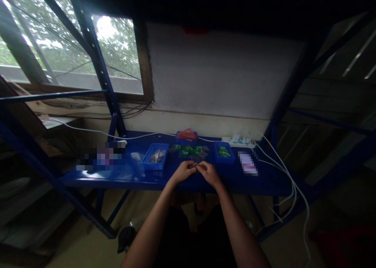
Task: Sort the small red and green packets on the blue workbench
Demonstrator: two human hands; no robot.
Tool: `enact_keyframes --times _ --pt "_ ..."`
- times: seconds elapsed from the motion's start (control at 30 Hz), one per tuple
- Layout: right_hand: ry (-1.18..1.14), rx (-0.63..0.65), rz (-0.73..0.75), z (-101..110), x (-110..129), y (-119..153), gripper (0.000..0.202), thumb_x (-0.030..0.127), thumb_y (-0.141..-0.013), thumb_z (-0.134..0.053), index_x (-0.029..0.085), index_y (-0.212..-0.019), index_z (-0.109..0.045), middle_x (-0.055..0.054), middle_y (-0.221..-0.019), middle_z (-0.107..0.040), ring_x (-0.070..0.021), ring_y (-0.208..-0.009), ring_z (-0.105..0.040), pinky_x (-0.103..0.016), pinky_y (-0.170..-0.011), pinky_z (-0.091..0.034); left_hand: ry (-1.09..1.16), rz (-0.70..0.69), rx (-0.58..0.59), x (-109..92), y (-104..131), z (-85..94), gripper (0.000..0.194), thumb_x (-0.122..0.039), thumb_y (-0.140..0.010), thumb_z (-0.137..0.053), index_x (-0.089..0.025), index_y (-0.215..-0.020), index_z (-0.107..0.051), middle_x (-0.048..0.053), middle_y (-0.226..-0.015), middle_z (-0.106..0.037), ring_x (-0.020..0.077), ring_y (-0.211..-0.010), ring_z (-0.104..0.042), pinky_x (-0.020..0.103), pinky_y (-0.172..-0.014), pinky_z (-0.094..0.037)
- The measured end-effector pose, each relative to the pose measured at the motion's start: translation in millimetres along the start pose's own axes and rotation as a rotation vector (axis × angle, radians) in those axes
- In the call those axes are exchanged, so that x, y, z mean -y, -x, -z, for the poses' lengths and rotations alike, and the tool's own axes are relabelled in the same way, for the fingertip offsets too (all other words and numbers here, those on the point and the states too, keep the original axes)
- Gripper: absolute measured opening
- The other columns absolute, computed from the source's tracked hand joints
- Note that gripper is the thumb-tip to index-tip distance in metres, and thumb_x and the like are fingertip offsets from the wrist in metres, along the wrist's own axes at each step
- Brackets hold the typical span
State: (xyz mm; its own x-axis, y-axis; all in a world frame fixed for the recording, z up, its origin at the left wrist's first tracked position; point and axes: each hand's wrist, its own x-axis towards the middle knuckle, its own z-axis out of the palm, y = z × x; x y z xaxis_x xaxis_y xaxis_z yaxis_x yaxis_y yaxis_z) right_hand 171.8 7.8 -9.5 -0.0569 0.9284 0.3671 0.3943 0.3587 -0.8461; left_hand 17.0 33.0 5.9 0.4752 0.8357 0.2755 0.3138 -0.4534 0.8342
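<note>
Over the front of the blue table (117,181), my left hand (185,171) and my right hand (209,172) meet, fingertips pinched together around something too small to make out. Just beyond them lies a loose pile of small green packets (188,150), some clear. To the left of my hands stands a blue bin (153,167) with small clear packets (158,155) in it. On the right, another blue bin (225,159) contains green packets (223,151). Behind the pile, a third blue bin (186,141) holds reddish plastic bags (187,134).
A white power strip (239,142) lies at the back right, with white cables (289,170) hanging over the table's right side. A blurred phone-like object (247,163) rests near it. Blurred items (102,156) lie at the left end. Blue metal posts (101,72) frame the table.
</note>
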Motion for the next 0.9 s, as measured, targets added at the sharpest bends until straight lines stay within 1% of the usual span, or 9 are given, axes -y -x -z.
enact_keyframes --times 0.17,0.4,0.53,0.63,0.73,0.8,0.9 --pt "0.002 -0.010 0.003 0.1 -0.2 -0.2 0.021 0.038 -0.077 -0.053 0.019 -0.070 -0.059 -0.001 -0.066 -0.064 -0.0163 -0.064 -0.058 -0.026 -0.062 -0.044 -0.011 0.008 -0.007 1.2 0.0 0.2 0.014 -0.025 -0.069 -0.049 -0.015 -0.061 -0.052 -0.004 -0.058 -0.047 0.0112 -0.059 -0.041 0.022 -0.056 -0.031" --pt "0.005 -0.004 0.009 -0.3 -2.5 -1.2 0.022 0.039 -0.078 -0.052 0.019 -0.070 -0.059 0.000 -0.065 -0.063 -0.0160 -0.063 -0.057 -0.026 -0.061 -0.043 -0.029 -0.008 -0.011 2.9 -0.8 0.5 0.016 -0.026 -0.071 -0.049 -0.015 -0.061 -0.052 -0.004 -0.058 -0.046 0.0110 -0.058 -0.041 0.022 -0.056 -0.032" --pt "-0.012 -0.018 0.007 -0.5 -5.0 -1.9 0.023 0.039 -0.078 -0.052 0.019 -0.073 -0.059 -0.001 -0.066 -0.063 -0.0164 -0.064 -0.058 -0.027 -0.063 -0.044 -0.055 -0.033 -0.007 4.4 -1.6 0.9 0.023 -0.030 -0.075 -0.047 -0.014 -0.064 -0.057 -0.002 -0.059 -0.050 0.0121 -0.060 -0.043 0.022 -0.057 -0.033" --pt "-0.038 -0.021 0.004 0.0 -5.2 -2.1 0.023 0.040 -0.078 -0.051 0.018 -0.075 -0.060 -0.001 -0.067 -0.063 -0.0165 -0.064 -0.058 -0.027 -0.062 -0.044 -0.030 -0.074 0.014 4.7 -1.7 1.3 0.029 -0.034 -0.079 -0.046 -0.012 -0.069 -0.062 0.000 -0.064 -0.057 0.0128 -0.062 -0.046 0.022 -0.060 -0.035" --pt "-0.055 -0.034 -0.003 0.8 -4.4 -2.2 0.023 0.040 -0.079 -0.050 0.019 -0.075 -0.059 -0.001 -0.067 -0.063 -0.0163 -0.064 -0.059 -0.027 -0.062 -0.045 -0.007 -0.093 0.029 3.8 -1.7 1.7 0.033 -0.037 -0.082 -0.046 -0.012 -0.074 -0.065 0.001 -0.068 -0.060 0.0130 -0.064 -0.048 0.022 -0.061 -0.036" --pt "-0.065 -0.040 -0.010 1.3 -4.0 -2.1 0.023 0.040 -0.079 -0.050 0.019 -0.076 -0.058 -0.001 -0.067 -0.063 -0.0163 -0.064 -0.059 -0.027 -0.061 -0.045 -0.001 -0.089 0.028 2.8 -1.8 1.9 0.034 -0.039 -0.083 -0.046 -0.012 -0.075 -0.065 0.001 -0.069 -0.060 0.0130 -0.065 -0.049 0.022 -0.061 -0.036" --pt "-0.084 -0.041 -0.019 1.5 -4.2 -1.9 0.020 0.038 -0.079 -0.050 0.020 -0.078 -0.058 -0.001 -0.068 -0.064 -0.0166 -0.064 -0.059 -0.027 -0.061 -0.045 -0.012 -0.059 0.002 1.5 -2.1 2.0 0.037 -0.042 -0.084 -0.045 -0.012 -0.070 -0.062 0.000 -0.064 -0.057 0.0127 -0.063 -0.047 0.022 -0.059 -0.035"
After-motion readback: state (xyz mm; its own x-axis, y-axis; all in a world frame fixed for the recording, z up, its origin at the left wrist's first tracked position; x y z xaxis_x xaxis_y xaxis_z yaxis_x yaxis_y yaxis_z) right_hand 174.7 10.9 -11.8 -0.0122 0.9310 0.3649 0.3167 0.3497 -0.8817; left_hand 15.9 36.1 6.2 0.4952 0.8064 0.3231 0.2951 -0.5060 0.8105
